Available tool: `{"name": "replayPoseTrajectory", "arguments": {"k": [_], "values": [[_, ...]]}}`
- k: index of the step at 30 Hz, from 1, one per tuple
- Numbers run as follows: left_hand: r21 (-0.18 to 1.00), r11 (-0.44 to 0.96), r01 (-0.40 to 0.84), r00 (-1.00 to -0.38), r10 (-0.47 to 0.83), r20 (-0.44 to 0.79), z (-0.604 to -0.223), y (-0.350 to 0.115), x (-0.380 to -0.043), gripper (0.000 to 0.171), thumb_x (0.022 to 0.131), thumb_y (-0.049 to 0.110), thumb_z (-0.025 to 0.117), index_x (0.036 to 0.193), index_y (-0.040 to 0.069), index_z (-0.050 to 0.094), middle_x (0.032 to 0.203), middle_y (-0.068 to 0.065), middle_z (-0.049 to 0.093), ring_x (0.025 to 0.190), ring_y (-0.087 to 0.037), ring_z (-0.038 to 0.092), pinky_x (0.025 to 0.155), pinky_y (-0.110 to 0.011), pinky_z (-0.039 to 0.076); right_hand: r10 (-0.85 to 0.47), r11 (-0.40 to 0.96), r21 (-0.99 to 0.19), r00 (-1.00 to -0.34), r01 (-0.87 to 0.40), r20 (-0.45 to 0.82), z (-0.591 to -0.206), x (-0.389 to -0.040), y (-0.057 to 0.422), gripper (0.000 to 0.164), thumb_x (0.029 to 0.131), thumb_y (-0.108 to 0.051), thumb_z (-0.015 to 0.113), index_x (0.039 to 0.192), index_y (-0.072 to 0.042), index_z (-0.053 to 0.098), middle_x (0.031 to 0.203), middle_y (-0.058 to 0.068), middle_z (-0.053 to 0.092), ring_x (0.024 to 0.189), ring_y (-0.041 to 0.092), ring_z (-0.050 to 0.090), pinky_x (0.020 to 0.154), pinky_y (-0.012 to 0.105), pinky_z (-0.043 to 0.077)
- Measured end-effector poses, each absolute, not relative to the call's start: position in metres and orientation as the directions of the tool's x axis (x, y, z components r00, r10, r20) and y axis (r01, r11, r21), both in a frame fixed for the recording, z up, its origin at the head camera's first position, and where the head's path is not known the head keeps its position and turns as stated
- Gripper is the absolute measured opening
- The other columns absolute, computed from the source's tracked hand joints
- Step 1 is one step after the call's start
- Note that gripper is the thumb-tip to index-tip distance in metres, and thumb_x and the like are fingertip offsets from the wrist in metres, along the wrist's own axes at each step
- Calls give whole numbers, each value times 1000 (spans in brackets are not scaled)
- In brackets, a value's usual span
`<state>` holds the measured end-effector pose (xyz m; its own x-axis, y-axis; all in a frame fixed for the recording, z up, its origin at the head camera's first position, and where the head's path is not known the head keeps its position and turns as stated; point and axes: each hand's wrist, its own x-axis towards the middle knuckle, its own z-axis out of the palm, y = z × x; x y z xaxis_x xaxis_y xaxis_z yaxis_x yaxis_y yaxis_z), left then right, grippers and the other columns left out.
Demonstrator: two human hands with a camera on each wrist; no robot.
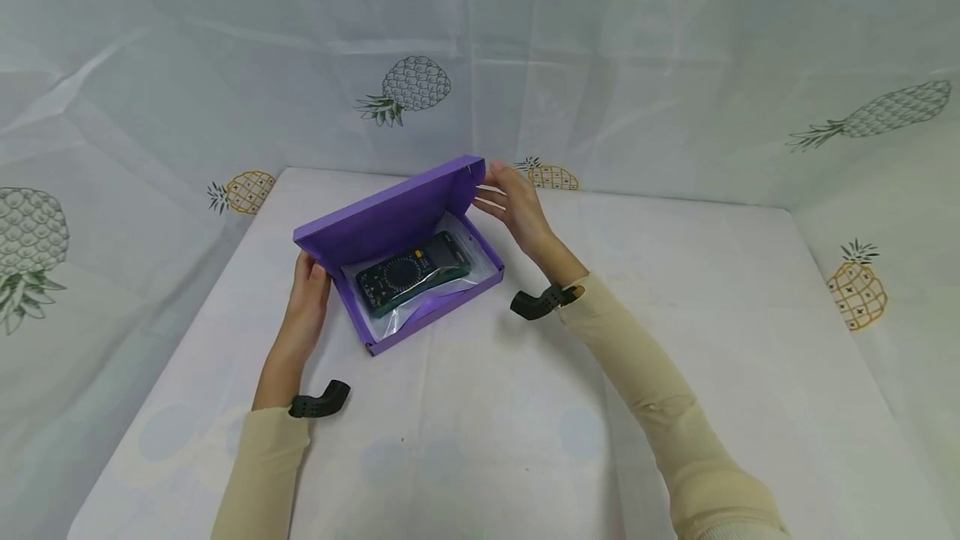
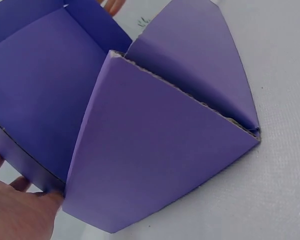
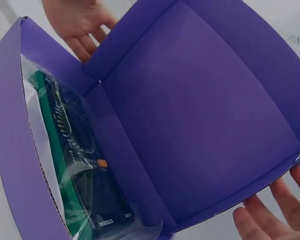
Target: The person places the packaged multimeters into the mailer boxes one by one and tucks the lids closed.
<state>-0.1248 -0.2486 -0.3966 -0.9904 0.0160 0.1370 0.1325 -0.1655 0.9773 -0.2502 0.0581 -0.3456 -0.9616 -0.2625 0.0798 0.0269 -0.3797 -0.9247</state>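
Observation:
A purple cardboard box [image 1: 465,294] stands on the table with its hinged lid [image 1: 386,219] raised at a slant. Inside lies a dark multimeter [image 1: 401,272] with a green edge, wrapped in a clear plastic bag [image 3: 45,115]. My left hand [image 1: 306,302] is at the box's left end, its fingers extended against the side by the hinge in the right wrist view. At the lid's far right corner, my right hand [image 1: 517,202] touches the edge with fingers spread and fairly straight. Some left fingertips are hidden behind the lid in the head view.
White cloth covers the table [image 1: 675,315]. A pale curtain with printed pineapples [image 1: 416,83] hangs behind and at the sides. Each wrist carries a black camera mount [image 1: 321,400], and both arms wear cream sleeves [image 1: 645,365].

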Motion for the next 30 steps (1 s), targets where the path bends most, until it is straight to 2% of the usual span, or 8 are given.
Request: {"name": "replayPoseTrajectory", "arguments": {"k": [6,9,12,16,20,24,27,30], "values": [[971,-170,165,-985,12,170,-400,-248,-123,71,100,39,50,156,14,14,161,-10,11,150,-23,5,120,-32,6,-238,-320,-946,-971,43,37,-342,-250,63,36,97,-41,51,95,-7,62,96,5,66,93,21,68,97,47,48],[969,-167,183,-983,2,186,-402,-247,-123,67,100,37,51,154,15,19,159,-7,17,149,-21,8,120,-30,9,-229,-285,-958,-973,42,26,-342,-251,65,53,89,-57,61,96,-5,64,94,5,68,90,18,69,94,44,51],[967,-172,188,-982,-21,187,-405,-246,-122,64,100,33,53,153,15,22,157,-4,22,149,-20,8,120,-28,11,-223,-263,-963,-975,52,8,-342,-252,67,59,87,-59,62,101,-1,64,92,5,69,88,17,69,92,42,52],[960,-221,169,-986,-49,162,-408,-247,-119,67,98,28,57,153,13,21,157,-4,23,149,-21,8,119,-26,13,-239,-257,-962,-971,91,-28,-343,-251,68,41,99,-38,52,108,1,61,91,4,68,85,17,68,95,44,50],[952,-258,164,-986,-60,154,-410,-249,-117,71,96,25,60,154,11,21,157,-4,24,147,-15,19,116,-23,21,-256,-277,-952,-965,129,-56,-345,-250,70,29,101,-30,49,105,-3,59,90,3,65,83,17,67,96,45,49],[926,-312,213,-977,-82,197,-410,-247,-115,62,97,14,58,152,11,30,153,-1,31,139,-7,34,110,-18,31,-270,-310,-944,-963,111,-25,-349,-248,72,40,91,-46,65,97,-7,59,90,3,65,83,18,67,95,46,50],[897,-355,264,-965,-95,247,-408,-245,-112,53,98,8,56,148,12,38,146,0,39,133,-8,41,107,-17,34,-277,-328,-940,-961,98,-4,-351,-248,72,58,71,-61,78,91,-9,61,92,3,66,83,18,67,96,48,49],[895,-346,283,-959,-102,264,-408,-243,-109,49,99,6,53,146,12,40,143,0,42,131,-10,43,108,-19,35,-274,-322,-941,-962,105,-14,-351,-248,72,67,57,-66,81,87,-8,61,94,3,67,82,18,67,95,47,49]]}}
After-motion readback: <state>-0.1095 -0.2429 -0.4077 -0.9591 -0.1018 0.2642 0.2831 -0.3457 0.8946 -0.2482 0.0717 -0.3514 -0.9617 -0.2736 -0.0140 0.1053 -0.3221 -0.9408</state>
